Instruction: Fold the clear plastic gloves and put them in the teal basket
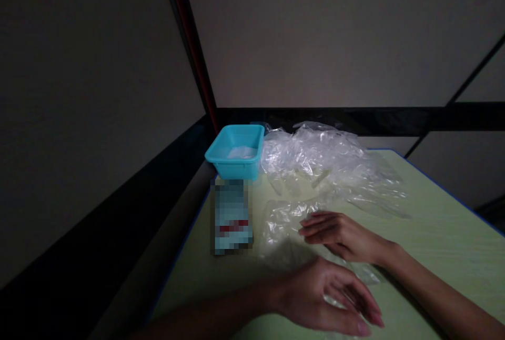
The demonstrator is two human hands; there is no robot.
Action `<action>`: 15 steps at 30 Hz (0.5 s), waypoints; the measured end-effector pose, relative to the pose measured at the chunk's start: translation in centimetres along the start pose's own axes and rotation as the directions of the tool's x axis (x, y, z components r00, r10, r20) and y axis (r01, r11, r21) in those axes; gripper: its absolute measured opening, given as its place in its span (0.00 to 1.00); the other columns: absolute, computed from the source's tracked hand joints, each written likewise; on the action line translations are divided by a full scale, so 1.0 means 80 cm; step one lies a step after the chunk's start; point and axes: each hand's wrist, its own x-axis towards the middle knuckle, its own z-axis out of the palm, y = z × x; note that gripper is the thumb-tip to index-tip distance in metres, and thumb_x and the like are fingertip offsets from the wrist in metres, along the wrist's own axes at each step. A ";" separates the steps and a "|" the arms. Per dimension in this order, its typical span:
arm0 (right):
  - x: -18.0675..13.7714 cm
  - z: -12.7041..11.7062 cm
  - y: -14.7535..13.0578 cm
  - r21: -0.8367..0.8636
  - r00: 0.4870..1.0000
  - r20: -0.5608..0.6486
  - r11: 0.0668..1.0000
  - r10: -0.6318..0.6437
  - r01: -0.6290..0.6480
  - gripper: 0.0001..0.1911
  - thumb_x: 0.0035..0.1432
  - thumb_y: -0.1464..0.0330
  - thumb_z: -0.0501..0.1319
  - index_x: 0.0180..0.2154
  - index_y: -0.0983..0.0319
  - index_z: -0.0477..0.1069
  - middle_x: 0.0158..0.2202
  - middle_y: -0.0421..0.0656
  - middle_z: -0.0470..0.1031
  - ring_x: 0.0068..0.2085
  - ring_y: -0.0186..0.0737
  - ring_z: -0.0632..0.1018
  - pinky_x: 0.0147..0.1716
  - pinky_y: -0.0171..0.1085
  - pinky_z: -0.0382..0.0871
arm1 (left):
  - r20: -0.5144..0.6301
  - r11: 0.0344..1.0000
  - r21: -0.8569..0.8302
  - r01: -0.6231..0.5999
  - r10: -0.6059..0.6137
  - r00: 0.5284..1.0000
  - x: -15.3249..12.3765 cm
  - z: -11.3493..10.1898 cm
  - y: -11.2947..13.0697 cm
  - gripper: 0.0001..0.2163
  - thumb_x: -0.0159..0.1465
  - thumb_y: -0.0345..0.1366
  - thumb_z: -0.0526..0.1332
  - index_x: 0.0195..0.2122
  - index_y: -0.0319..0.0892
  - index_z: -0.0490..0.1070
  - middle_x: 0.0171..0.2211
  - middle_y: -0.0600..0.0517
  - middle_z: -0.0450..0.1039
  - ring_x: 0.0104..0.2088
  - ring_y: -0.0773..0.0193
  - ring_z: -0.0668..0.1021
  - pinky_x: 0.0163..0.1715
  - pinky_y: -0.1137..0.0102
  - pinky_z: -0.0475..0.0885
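Observation:
A clear plastic bag lies spread on the pale green table, partly hidden under my hands. My right hand is over its right half, fingers stretched out to the left and holding nothing I can see. Closer to me, my left hand reaches across the bag's near part, its fingers apart and loosely curved, with a gap between thumb and fingers. Behind my hands a heap of crumpled clear plastic bags covers the far side of the table.
A turquoise plastic basin with something white inside stands at the far left corner. In front of it lies a flat, pixelated rectangular object. The table has a blue edge, and walls rise behind it and to the left.

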 end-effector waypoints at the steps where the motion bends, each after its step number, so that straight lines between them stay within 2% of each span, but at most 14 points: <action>1: 0.000 0.001 -0.001 0.034 1.000 -0.004 0.999 -0.013 0.013 0.17 0.55 0.79 0.52 0.43 0.62 0.72 0.46 0.44 0.74 0.52 0.38 0.69 0.54 0.44 0.57 | -0.004 1.000 -0.020 0.020 -0.020 1.000 0.001 0.001 0.000 0.11 0.56 0.30 0.59 0.40 0.30 0.72 0.38 0.40 0.75 0.40 0.57 0.78 0.40 0.65 0.71; 3: 0.001 0.005 -0.003 0.089 0.999 -0.024 0.995 -0.037 0.039 0.14 0.56 0.77 0.52 0.38 0.61 0.73 0.43 0.44 0.76 0.50 0.38 0.71 0.54 0.44 0.57 | -0.031 0.998 -0.008 0.057 -0.058 0.998 0.003 0.000 -0.003 0.11 0.57 0.29 0.58 0.40 0.30 0.71 0.34 0.40 0.76 0.33 0.60 0.79 0.30 0.69 0.73; 5: 0.002 0.009 -0.005 0.135 0.997 -0.061 0.989 -0.053 0.061 0.11 0.58 0.74 0.53 0.30 0.61 0.73 0.35 0.43 0.77 0.44 0.38 0.74 0.51 0.44 0.60 | -0.107 0.994 0.089 0.058 -0.048 0.993 0.005 -0.006 -0.009 0.09 0.57 0.29 0.58 0.38 0.31 0.72 0.31 0.43 0.76 0.28 0.64 0.78 0.23 0.74 0.71; 7: 0.002 0.012 -0.005 0.169 0.993 -0.105 0.984 -0.046 0.063 0.15 0.59 0.71 0.53 0.22 0.61 0.70 0.25 0.42 0.75 0.35 0.37 0.76 0.46 0.43 0.64 | -0.206 0.949 0.315 0.020 0.047 0.977 0.007 -0.015 -0.016 0.08 0.57 0.28 0.58 0.36 0.32 0.72 0.30 0.45 0.76 0.28 0.65 0.77 0.24 0.75 0.70; 9: 0.000 0.012 -0.004 0.178 0.989 -0.150 0.983 -0.012 0.039 0.16 0.59 0.72 0.53 0.20 0.61 0.69 0.22 0.41 0.73 0.30 0.36 0.75 0.40 0.40 0.67 | -0.230 0.823 0.568 -0.018 0.180 0.956 0.008 -0.026 -0.022 0.06 0.56 0.26 0.58 0.34 0.34 0.73 0.31 0.47 0.76 0.30 0.66 0.77 0.30 0.74 0.71; 12: -0.003 0.007 0.000 0.111 0.967 -0.241 0.992 0.079 -0.054 0.15 0.58 0.76 0.49 0.29 0.62 0.73 0.30 0.43 0.76 0.35 0.36 0.75 0.36 0.38 0.69 | -0.091 0.588 0.805 -0.082 0.259 0.962 0.007 -0.038 -0.028 0.07 0.58 0.26 0.58 0.36 0.37 0.73 0.37 0.48 0.75 0.37 0.66 0.76 0.40 0.72 0.70; 15: -0.006 0.001 0.006 -0.037 0.940 -0.301 0.983 0.161 -0.180 0.15 0.60 0.75 0.49 0.45 0.62 0.69 0.44 0.46 0.74 0.46 0.40 0.73 0.44 0.42 0.67 | 0.082 0.342 0.927 -0.154 0.216 0.973 0.003 -0.038 -0.024 0.10 0.62 0.31 0.57 0.44 0.36 0.70 0.47 0.46 0.71 0.50 0.62 0.70 0.52 0.68 0.62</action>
